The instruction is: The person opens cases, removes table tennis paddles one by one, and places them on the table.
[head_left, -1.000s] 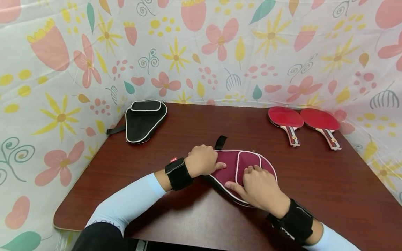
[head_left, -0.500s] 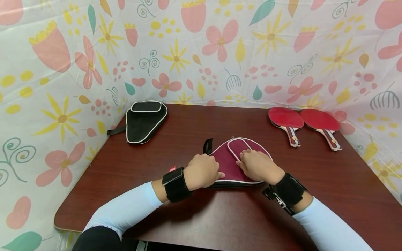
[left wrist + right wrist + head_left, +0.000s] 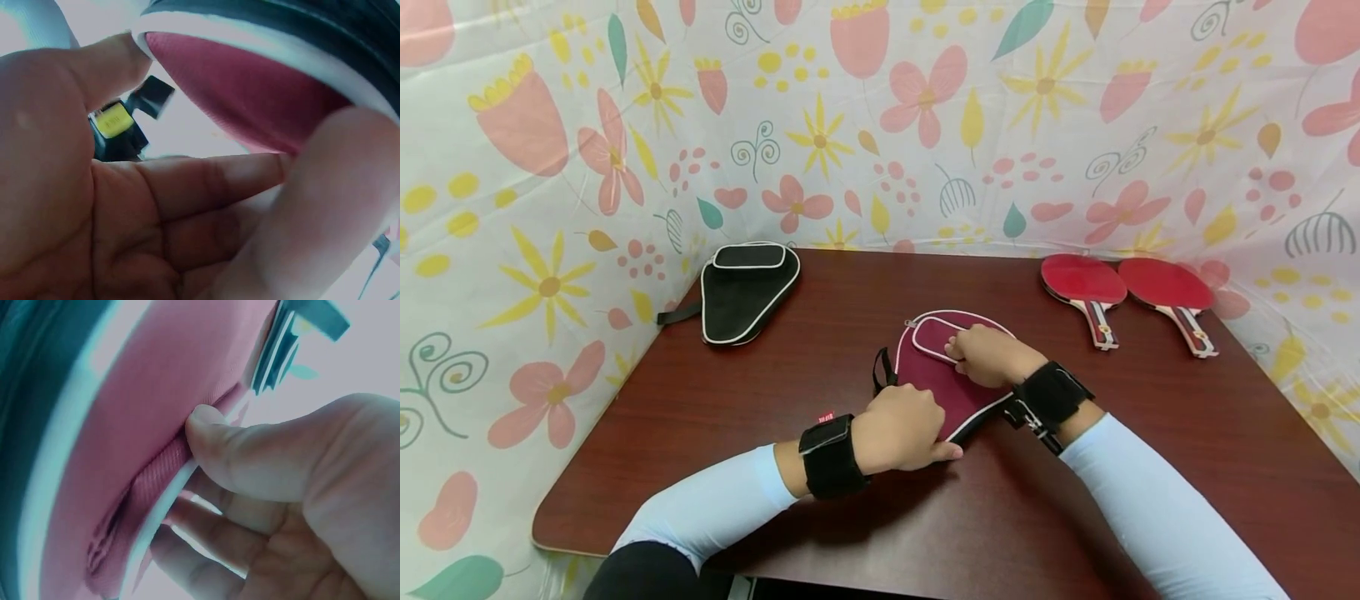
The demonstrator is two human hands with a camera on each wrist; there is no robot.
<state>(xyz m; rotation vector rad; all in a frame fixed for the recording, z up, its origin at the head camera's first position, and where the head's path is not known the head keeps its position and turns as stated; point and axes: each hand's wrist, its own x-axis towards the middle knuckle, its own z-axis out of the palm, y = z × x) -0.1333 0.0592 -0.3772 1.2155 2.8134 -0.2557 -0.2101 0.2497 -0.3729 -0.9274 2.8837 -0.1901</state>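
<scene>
A maroon table tennis paddle case [image 3: 936,387] with white piping and black sides lies on the table, its round end pointing away from me. My left hand [image 3: 901,429] holds its narrow end; in the left wrist view the thumb [image 3: 119,65] is at the white-piped corner and a fingertip meets the maroon cloth. My right hand [image 3: 988,356] is at the front pocket [image 3: 934,335] near the round end. In the right wrist view it pinches the pocket's piped edge, thumb [image 3: 209,434] at the opening and fingers across the piping.
A black paddle case [image 3: 747,292] lies at the back left of the brown table [image 3: 760,400], its strap to the left. Two red paddles [image 3: 1082,279] rest at the back right. Flower-printed cloth [image 3: 865,125] walls the back and sides.
The maroon case has turned anticlockwise, its round end swinging from the right to the far side. My right hand has moved away and leftward with it; my left has come slightly nearer.
</scene>
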